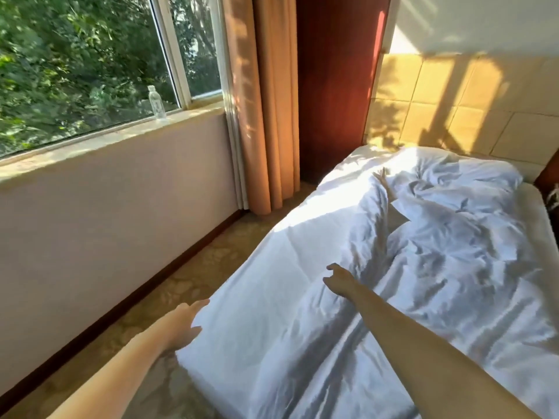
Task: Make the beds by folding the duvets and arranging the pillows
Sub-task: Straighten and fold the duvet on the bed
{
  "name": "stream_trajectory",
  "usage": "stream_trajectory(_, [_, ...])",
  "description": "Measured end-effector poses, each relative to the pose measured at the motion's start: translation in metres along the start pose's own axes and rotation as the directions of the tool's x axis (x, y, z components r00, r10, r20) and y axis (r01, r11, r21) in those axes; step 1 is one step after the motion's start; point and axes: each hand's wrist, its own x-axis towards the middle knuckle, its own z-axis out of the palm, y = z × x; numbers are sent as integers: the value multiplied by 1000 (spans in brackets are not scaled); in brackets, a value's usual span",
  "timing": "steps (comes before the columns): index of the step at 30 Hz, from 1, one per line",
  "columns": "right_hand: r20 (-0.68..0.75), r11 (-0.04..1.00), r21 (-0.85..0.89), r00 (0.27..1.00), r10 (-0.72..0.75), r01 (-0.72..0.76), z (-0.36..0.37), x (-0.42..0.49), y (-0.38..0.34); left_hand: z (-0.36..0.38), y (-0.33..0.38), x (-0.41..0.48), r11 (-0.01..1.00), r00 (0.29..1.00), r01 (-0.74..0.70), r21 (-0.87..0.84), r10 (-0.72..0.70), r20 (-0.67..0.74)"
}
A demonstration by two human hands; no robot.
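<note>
Hands:
- We are holding left hand at near left corner of bed, fingers straight and spread, gripping nothing; we cannot tell whether it is touching.
- We are holding right hand over duvet edge, fingers loosely curled, empty.

Duvet is lying crumpled along bed's right side, reaching headboard.

Bottle is standing on window sill.

Readable text: none in view.
Print on bottle, standing on windowsill: too small and blurred to read.
</note>
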Motion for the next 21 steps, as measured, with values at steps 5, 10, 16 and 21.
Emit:
stream_trajectory(5, [-173,968,119,955,240,-221,-2,34,-10,-45,-34,93,974,981,-191,123,185,59])
stream_trajectory(10, [-330,893,321,846,418,-316,11,43,-55,-121,-78,158,866,907,-422,269,407,112])
stream_trajectory(16, [-373,841,448,792,484,-303,56,32,-110,-177,-102,235,795,850,-525,304,509,135])
stream_trajectory(21, [-345,678,603,629,697,-420,53,27,-116,-188,-85,288,630,682,-731,263,684,260])
